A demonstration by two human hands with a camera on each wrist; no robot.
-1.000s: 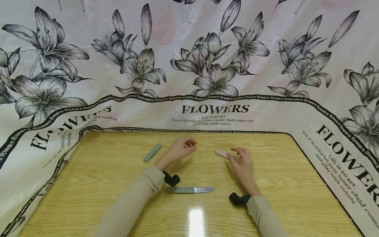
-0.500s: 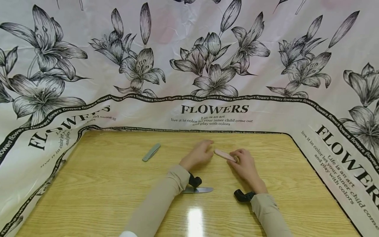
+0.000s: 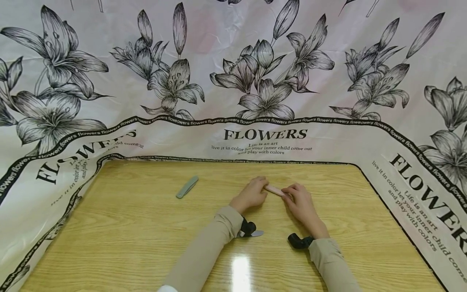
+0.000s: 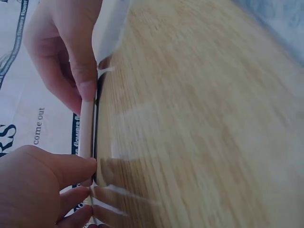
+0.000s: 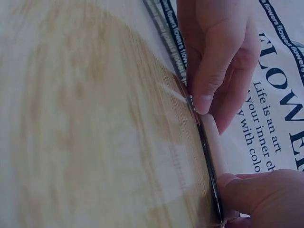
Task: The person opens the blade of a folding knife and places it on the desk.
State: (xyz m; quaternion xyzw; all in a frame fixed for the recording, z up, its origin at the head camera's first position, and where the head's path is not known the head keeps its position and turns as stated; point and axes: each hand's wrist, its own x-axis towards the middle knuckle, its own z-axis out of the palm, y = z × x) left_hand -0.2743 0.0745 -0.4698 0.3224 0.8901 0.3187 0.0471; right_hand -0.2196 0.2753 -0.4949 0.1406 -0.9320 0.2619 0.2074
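Observation:
A pale pink folding knife lies between my two hands, toward the back of the table; no blade shows out of it. My left hand pinches its left end, with thumb and fingers on it in the left wrist view. At the other end, my right hand pinches it between thumb and fingers. Both wrist views show the pink handle spanning the gap between the thumbs. The knife's two tips are covered by the fingers.
Left of the hands lies a folded green knife. Under my left wrist, an unfolded knife shows its bare blade; its handle is hidden. The wooden table is bordered by a flower-printed cloth.
My left hand has moved right, from above the table to the pink knife's left end, and now pinches it. The left wrist now covers the unfolded knife's handle. My right hand stays at the pink knife.

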